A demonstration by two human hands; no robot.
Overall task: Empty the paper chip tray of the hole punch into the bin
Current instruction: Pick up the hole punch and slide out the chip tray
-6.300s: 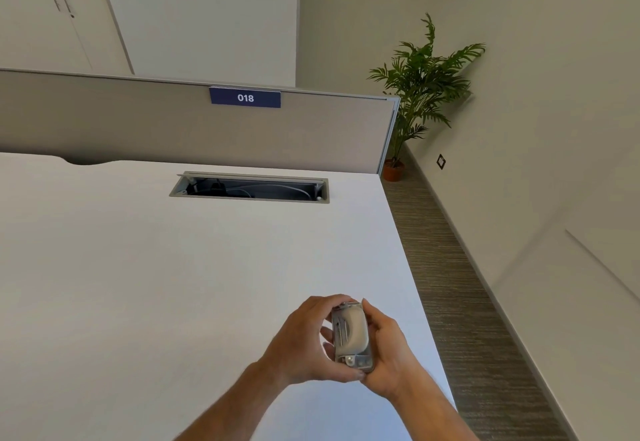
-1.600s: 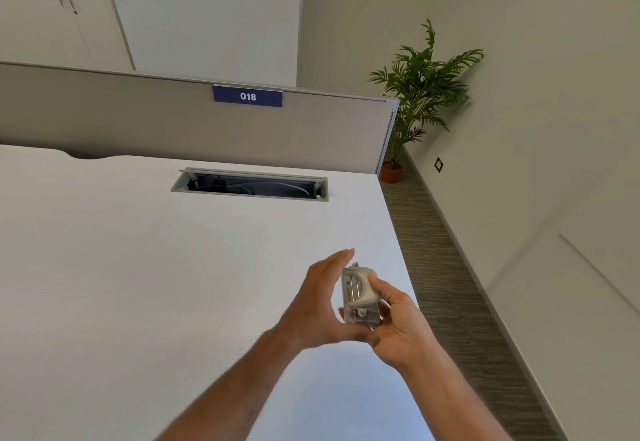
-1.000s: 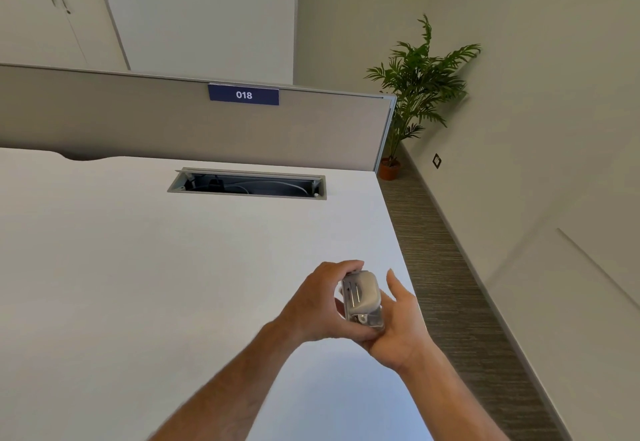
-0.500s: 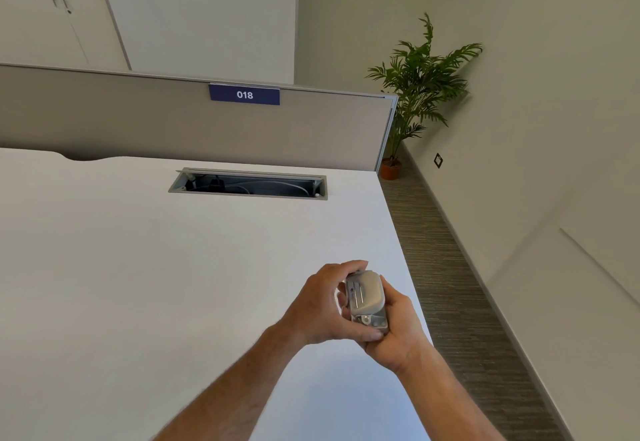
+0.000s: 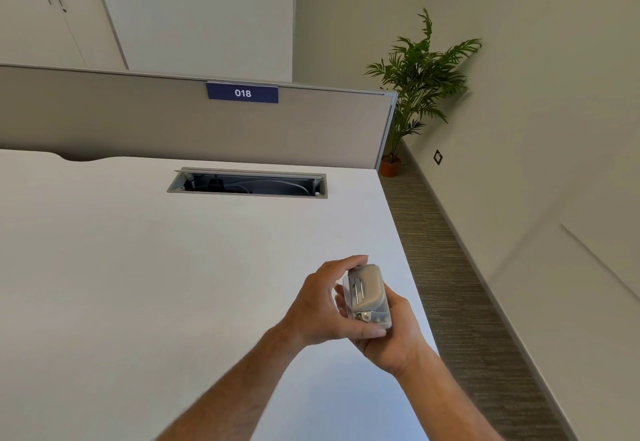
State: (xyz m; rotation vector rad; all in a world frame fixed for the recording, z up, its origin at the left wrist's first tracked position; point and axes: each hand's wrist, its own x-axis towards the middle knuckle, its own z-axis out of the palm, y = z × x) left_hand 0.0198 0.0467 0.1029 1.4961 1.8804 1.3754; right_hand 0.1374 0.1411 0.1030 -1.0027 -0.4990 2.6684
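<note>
A small grey hole punch is held upright above the near right corner of the white desk. My left hand wraps its left side, fingertips over the top and thumb under the bottom end. My right hand cups it from behind and below. A clear plastic part shows at its lower end; whether that is the chip tray I cannot tell. No bin is in view.
A grey partition with a blue "018" label closes the desk's far side. An open cable slot lies in the desk. Striped carpet floor runs along the right, with a potted plant in the corner.
Both hands stay closed on the hole punch. The left fingers, spread open 1.6 s ago, have curled back over its top. The punch has barely shifted.
</note>
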